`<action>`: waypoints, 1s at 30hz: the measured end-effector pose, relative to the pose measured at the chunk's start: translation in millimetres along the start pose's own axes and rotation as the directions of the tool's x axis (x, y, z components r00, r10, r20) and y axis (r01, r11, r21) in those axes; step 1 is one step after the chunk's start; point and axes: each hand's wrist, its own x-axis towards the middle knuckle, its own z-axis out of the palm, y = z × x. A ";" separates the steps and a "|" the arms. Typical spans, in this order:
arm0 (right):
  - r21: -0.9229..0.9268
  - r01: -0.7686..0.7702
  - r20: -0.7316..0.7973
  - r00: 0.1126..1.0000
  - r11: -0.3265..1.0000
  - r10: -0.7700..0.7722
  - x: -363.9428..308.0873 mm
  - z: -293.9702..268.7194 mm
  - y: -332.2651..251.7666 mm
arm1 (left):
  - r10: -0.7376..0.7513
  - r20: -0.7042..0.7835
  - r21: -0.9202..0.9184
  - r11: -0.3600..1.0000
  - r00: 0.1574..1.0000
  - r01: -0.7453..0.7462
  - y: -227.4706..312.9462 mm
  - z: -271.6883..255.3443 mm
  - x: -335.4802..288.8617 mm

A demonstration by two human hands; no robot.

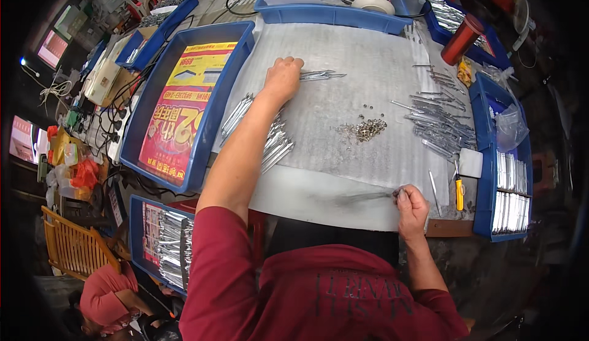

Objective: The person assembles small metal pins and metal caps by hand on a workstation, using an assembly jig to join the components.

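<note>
My left hand (284, 78) is closed at the far left of the white-covered table, its fingers round the left ends of a few slim metal rods (324, 75). My right hand (412, 207) is at the near edge of the table, thumb and fingertips pinched on something small and dark that I cannot make out. Under and beside my left forearm lie more slim metal rods (277, 145). A heap of small shiny metal pieces (369, 130) sits at mid-table. To its right is a loose pile of metal rods (438, 121). Close to my right hand lies a single rod (435, 192).
A yellow-handled tool (459, 194) and a white block (470, 163) lie at the right edge. Blue trays surround the table: one lined with printed paper (127, 148), one at the back (331, 15), one with bundled rods (485, 218). A red cylinder (462, 39) stands back right. Another person (109, 295) is lower left.
</note>
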 end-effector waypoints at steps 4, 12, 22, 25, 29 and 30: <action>-0.036 0.009 0.010 1.000 0.999 -0.008 2.4 -1.4 -3.2 | -0.073 0.253 0.008 0.997 0.965 0.073 -4.0 5.4 12.5; -0.063 0.010 0.015 1.000 0.998 -0.010 2.5 -1.1 -3.9 | -0.025 0.137 -0.121 0.992 0.990 0.042 8.1 -5.5 1.8; -0.086 -0.018 -0.019 1.000 0.996 0.016 1.5 3.2 -3.7 | 0.048 0.115 -0.646 0.762 0.992 0.038 120.2 -53.2 -106.5; 0.105 -0.084 -0.027 0.996 0.991 0.087 1.0 14.6 -12.6 | 0.087 0.022 -0.693 0.720 0.996 -0.047 140.8 -47.2 -143.7; 0.410 -0.081 0.023 0.997 0.909 0.078 -0.4 27.5 -19.9 | -0.005 0.212 -0.804 0.568 0.977 0.177 163.8 -40.0 -172.4; 0.449 -0.092 0.048 0.996 0.889 0.079 -1.7 28.9 -14.8 | -0.018 0.253 -0.818 0.531 0.967 0.223 166.6 -38.3 -175.6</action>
